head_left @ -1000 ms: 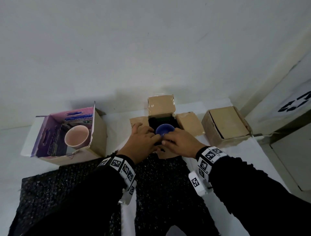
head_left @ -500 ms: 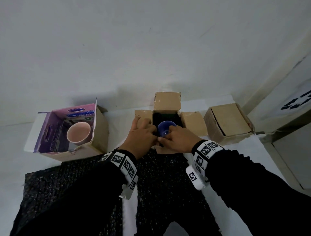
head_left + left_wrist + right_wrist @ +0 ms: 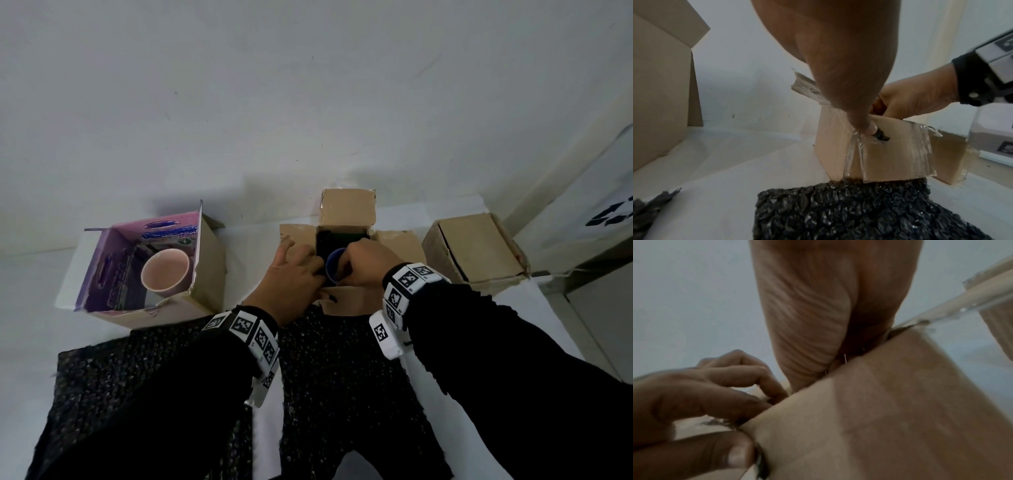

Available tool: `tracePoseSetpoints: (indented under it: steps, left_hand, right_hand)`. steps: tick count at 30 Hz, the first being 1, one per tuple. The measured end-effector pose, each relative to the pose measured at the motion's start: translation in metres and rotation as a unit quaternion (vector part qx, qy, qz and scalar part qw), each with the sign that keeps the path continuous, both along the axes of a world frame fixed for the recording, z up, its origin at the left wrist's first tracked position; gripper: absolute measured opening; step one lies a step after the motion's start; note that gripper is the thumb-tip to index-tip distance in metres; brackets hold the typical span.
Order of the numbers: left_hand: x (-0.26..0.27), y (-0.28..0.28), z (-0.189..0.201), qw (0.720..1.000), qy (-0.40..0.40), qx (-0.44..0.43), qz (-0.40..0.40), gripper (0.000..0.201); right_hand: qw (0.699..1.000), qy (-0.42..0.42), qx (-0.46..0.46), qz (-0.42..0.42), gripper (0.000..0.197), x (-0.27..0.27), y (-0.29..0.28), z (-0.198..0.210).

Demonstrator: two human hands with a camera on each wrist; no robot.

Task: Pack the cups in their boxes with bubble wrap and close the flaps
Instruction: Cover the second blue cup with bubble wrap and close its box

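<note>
Both hands at the open brown box

The blue cup sits inside the open brown box. The left hand curls at the box's near-left edge, thumb pinching black bubble wrap against its front flap. The right hand curls over the cup's rim, gripping it.

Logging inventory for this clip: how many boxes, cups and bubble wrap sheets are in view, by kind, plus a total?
Boxes: 3 (purple printed box, open middle box, closed box)
Cups: 2 (pink cup, blue cup)
Bubble wrap sheets: 2 (left sheet, right sheet)
Total: 7
</note>
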State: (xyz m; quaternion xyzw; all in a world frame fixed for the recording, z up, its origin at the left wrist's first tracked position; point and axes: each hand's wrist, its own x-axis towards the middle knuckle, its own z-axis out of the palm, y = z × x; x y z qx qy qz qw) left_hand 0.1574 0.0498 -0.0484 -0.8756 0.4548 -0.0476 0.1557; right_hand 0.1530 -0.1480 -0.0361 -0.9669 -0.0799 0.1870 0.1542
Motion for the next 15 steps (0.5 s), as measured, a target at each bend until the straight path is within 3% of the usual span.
tracePoseSetpoints:
  steps: [10,15]
  left_hand:
    - [0.003,-0.016,0.013,0.996,0.002,0.076,0.038,0.035]
    - [-0.004,-0.002,0.008,0.996,0.052,-0.02,0.072,0.03]
  right_hand:
    - [1.0,-0.014,-0.015,-0.019,0.016,-0.003,0.002,-0.007]
    - [0.999,-0.019,0.003,-0.05,0.014,-0.004,-0.001,-0.01]
